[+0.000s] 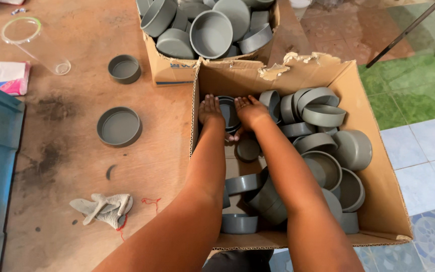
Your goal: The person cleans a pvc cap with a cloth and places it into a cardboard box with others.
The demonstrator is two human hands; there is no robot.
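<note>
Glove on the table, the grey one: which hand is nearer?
Left. The left hand is inside the cardboard box, against the wall on the glove side; the right hand is beside it, farther in. Both grasp a grey cap.

caps point(323, 151) in box point(373, 100), hands point(250, 112) inside
</note>
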